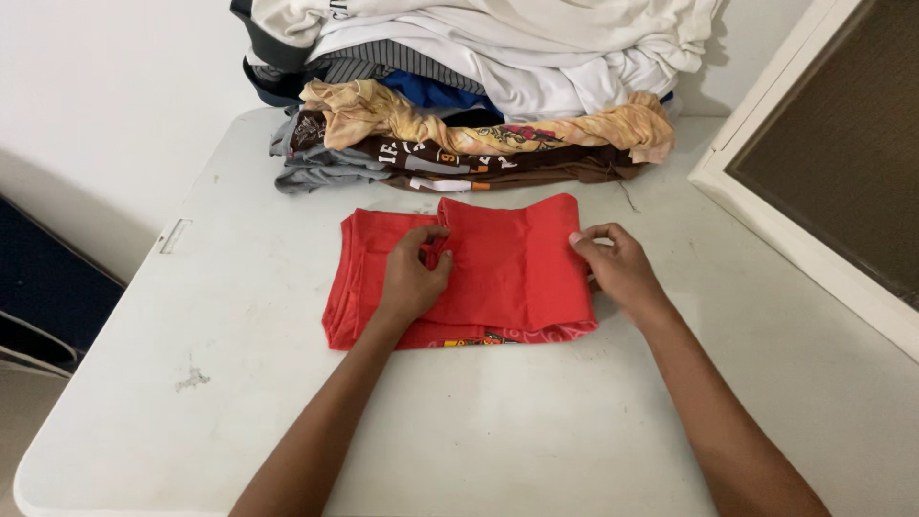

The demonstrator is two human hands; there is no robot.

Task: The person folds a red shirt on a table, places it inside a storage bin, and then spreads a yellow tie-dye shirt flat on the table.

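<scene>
Setting: white wall behind; framed dark panel [842,163] leaning at 3 o'clock; dark blue object [43,287] low at 9 o'clock
Surface: white table [479,431], scuffed, a small grey smudge toward 8 o'clock
Red garment [507,268]: partly folded, lying flat at table centre, just short of the clothes pile; a folded panel lies on top toward the right; strip of printed pattern shows along the near edge
Left hand [414,278]: palm down on the garment, left of centre; thumb and forefinger closed in a pinch on the upper corner of the folded panel
Right hand [617,266]: at the garment's right edge, 3 o'clock side; fingertips pinched shut on the upper right corner of the cloth
Forearms: bare, entering from 6 o'clock, well apart
Clothes pile [479,86]: at 12 o'clock against the wall; white items on top, yellow patterned cloth [402,120] and brown printed garment [498,163] lower, grey cloth at its left foot
</scene>
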